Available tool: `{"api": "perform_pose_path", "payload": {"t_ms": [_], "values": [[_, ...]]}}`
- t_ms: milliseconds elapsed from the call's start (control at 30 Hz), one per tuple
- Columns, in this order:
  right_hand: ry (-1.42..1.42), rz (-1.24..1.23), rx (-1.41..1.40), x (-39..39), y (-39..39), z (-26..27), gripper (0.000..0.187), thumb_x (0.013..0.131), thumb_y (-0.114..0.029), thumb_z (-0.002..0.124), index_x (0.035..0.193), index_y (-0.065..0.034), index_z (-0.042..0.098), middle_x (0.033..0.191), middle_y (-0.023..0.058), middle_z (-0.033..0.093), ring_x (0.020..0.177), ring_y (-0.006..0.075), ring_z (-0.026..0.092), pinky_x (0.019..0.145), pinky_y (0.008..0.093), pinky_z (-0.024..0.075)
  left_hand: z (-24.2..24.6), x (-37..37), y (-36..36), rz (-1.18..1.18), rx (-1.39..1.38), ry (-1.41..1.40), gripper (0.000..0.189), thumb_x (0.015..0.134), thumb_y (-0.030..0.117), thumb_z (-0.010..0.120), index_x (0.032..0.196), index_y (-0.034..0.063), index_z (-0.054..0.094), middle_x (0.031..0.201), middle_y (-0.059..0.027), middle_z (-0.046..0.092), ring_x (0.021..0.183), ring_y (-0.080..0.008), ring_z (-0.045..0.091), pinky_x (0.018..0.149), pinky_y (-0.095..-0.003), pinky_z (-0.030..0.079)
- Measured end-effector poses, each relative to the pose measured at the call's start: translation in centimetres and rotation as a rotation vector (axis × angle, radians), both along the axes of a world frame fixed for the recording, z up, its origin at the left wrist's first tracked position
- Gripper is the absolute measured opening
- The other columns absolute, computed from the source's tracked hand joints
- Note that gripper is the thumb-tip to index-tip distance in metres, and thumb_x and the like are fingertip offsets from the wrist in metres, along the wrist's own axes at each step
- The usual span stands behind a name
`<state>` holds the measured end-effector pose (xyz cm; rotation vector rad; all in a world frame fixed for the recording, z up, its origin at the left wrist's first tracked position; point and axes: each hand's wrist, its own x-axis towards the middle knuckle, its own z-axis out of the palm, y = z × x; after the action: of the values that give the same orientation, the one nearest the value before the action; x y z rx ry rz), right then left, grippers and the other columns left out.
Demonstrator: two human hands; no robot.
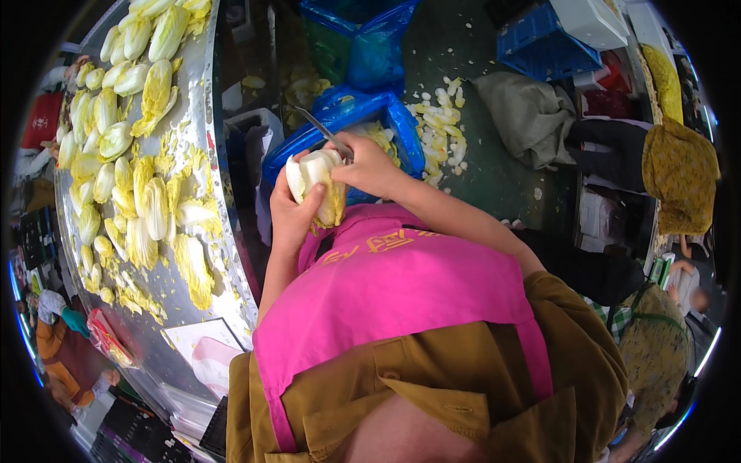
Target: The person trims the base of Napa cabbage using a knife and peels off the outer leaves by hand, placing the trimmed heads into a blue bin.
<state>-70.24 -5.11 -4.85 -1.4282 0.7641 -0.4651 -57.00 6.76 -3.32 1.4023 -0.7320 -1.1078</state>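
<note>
My left hand [292, 211] holds a small napa cabbage [319, 179] from the side, its white base up and its yellow leaves pointing down. In my right hand [367, 165] is a knife [324, 132], its blade pointing up and to the left; the fingers of this hand also touch the cabbage near its base. Beneath and beyond both hands, a blue plastic bag [405, 124] stands open with cabbage leaves [379, 139] inside. My fingers hide the knife's handle.
A metal table [231, 260] on the left bears many napa cabbages [156, 208] and loose leaves. White cabbage trimmings [443, 127] lie on the green floor. A grey-green sack [524, 116] and a blue crate [544, 43] are at the right. Several people stand around, one with a teal glove [75, 321].
</note>
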Motion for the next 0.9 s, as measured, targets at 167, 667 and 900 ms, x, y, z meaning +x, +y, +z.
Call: {"api": "perform_pose_path", "payload": {"t_ms": [167, 667, 900], "values": [[-0.019, -0.026, 0.066, 0.0, 0.4, 0.8, 0.036, 0.068, -0.012, 0.065, 0.102, 0.0005, 0.06, 0.085, 0.0086, 0.062, 0.078, 0.0158, 0.059, 0.075, 0.0297, 0.0468, -0.3, 0.2, 0.3, 0.018, 0.0, 0.166, 0.048, 0.094, 0.026, 0.045, 0.135, 0.0013, 0.042, 0.125, -0.013, 0.053, 0.114, -0.019, 0.051, 0.098, -0.0307, 0.039], [-0.137, 0.13, 0.277, -0.6, -0.3, 2.0, 0.05, 0.071, -0.012, 0.065, 0.118, -0.0013, 0.053, 0.102, 0.0086, 0.059, 0.094, 0.017, 0.057, 0.085, 0.0296, 0.0449, 0.6, -0.3, 0.2, 0.121, 0.011, 0.451, 0.041, 0.097, 0.022, 0.05, 0.132, 0.0026, 0.045, 0.124, -0.011, 0.054, 0.113, -0.0182, 0.053, 0.097, -0.0317, 0.042], [-0.06, 0.198, 0.306, -1.0, 0.2, 2.4, 0.047, 0.069, -0.01, 0.059, 0.115, -0.0008, 0.054, 0.104, 0.0096, 0.058, 0.097, 0.0179, 0.056, 0.087, 0.03, 0.0438, -1.2, -0.6, 1.8, -0.025, -0.071, -0.256, 0.058, 0.078, 0.019, 0.072, 0.128, -0.0004, 0.049, 0.117, -0.0106, 0.057, 0.107, -0.0204, 0.055, 0.093, -0.031, 0.042]]}}
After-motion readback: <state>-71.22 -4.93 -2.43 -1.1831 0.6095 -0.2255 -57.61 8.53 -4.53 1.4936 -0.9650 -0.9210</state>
